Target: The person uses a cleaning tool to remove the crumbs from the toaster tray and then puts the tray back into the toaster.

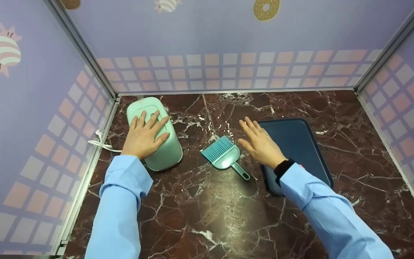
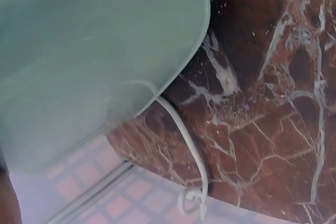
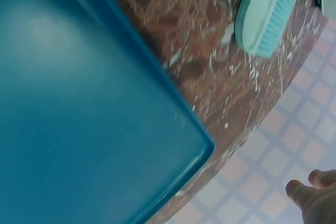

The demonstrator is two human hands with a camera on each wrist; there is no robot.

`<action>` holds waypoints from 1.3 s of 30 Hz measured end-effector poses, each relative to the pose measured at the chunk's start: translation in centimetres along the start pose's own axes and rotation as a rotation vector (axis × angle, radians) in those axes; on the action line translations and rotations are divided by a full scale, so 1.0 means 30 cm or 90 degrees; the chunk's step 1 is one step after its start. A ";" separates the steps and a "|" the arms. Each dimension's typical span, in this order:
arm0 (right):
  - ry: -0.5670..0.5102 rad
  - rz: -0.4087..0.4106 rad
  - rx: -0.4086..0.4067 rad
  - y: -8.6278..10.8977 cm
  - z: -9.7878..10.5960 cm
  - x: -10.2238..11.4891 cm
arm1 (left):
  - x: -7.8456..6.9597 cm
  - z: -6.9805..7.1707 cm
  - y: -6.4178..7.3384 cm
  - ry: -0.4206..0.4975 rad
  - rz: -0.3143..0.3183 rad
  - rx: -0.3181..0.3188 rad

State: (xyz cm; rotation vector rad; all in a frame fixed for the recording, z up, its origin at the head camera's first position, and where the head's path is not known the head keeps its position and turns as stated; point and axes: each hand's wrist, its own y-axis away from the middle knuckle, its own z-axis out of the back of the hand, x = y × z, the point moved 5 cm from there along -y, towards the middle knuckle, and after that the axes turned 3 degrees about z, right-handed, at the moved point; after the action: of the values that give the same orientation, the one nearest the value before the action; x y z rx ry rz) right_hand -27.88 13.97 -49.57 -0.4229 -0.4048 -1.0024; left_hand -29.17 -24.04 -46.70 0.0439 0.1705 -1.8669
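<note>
My left hand (image 1: 144, 138), fingers spread and straight, lies over the top of a mint-green rounded box (image 1: 169, 149) with a white cord; whether it touches the lid cannot be told. The box's pale side (image 2: 94, 51) fills much of the left wrist view. My right hand (image 1: 262, 145) is held flat with straight fingers beside and partly over the left edge of a dark blue tray (image 1: 300, 147); it holds nothing. Between the hands lies a small teal hand brush (image 1: 228, 160), its bristles toward the upper left. The right wrist view shows the tray (image 3: 94, 114) and the brush (image 3: 265, 14).
Small white bits (image 1: 225, 126) are scattered on the dark red marbled surface (image 1: 207, 223) behind the brush. The white cord (image 1: 101, 144) runs to the left wall. Patterned purple panels (image 1: 207, 36) enclose the back and both sides.
</note>
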 end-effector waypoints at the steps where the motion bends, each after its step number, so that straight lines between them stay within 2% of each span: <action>1: 0.001 0.005 0.003 -0.001 -0.014 0.008 | -0.002 0.000 0.001 0.000 0.007 -0.010; 11: -0.052 0.000 0.029 -0.004 -0.134 0.054 | -0.044 -0.005 -0.012 0.008 0.066 -0.045; 18: -0.047 0.005 0.025 -0.006 -0.167 0.076 | -0.085 -0.011 -0.033 0.023 0.095 -0.080; 25: -0.078 -0.006 0.034 -0.025 -0.189 0.094 | -0.098 -0.024 -0.040 0.026 0.149 -0.096; 32: -0.222 -0.043 0.071 -0.070 -0.229 0.107 | -0.122 -0.028 -0.047 0.034 0.193 -0.111; 39: -0.413 -0.123 0.052 -0.106 -0.279 0.122 | -0.155 -0.035 -0.059 0.031 0.250 -0.120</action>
State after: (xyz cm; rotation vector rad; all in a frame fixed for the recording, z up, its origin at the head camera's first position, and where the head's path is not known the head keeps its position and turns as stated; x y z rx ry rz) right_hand -27.80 5.55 -54.33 -0.6424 -1.0823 -1.0166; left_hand -29.53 -18.99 -47.03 -0.0069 0.3449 -1.4537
